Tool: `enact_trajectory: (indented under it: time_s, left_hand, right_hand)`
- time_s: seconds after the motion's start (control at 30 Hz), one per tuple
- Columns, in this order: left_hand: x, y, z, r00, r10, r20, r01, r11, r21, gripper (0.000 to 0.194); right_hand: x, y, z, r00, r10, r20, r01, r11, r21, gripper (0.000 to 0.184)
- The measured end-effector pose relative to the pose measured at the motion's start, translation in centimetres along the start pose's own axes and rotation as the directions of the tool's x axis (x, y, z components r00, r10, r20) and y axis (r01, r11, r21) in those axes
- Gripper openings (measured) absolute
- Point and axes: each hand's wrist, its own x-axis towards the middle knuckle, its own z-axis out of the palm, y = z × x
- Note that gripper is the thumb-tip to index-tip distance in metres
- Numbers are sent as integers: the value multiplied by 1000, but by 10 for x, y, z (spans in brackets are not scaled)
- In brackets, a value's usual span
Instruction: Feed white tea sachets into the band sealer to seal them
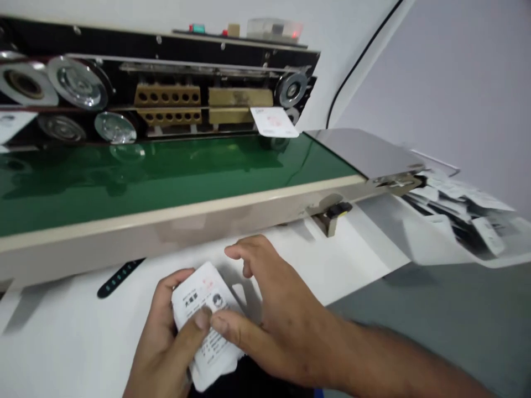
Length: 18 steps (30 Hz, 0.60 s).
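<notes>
My left hand [161,342] grips a white printed packet [205,309] from below, with its thumb across the packet's face. My right hand [277,315] sits beside the packet, its thumb resting on the printed face and its fingers spread above the far edge. A second white packet [274,121] stands at the far side of the green conveyor belt [166,171], against the brass-coloured blocks [240,105] of a band sealing machine. The lower part of the held packet is partly hidden by my right thumb.
The machine's beige front rail [166,232] runs between my hands and the belt, with chrome wheels [77,83] behind. A black-and-yellow latch [338,210] sits under the rail. Several packets lie heaped in a white chute [464,215] at right. A black strap [120,278] lies on the white table [83,326].
</notes>
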Motion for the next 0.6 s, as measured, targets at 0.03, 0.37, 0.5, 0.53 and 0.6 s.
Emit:
enact_trajectory:
  time_s: [0.03,0.37,0.5,0.53,0.6]
  left_hand:
    - [0,0,-1,1000,14,11,-14,1000,-12,57]
    - [-2,-1,-10,985,119,124,-130,988,87,40]
    - [-3,-4,-12,972,105,211,-127,988,93,53]
    - [-3,-5,-12,972,98,214,-118,990,81,56]
    - [-2,-10,-12,973,73,217,-89,994,64,64]
  right_hand:
    - [-2,2,7,998,55,42,-58,996,65,53]
    - [-2,8,24,943,260,209,-325,857,401,39]
    - [-6,5,34,927,363,97,-362,793,490,33]
    - [-6,5,34,919,388,75,-369,774,515,31]
    - [-7,4,31,906,423,28,-366,745,558,28]
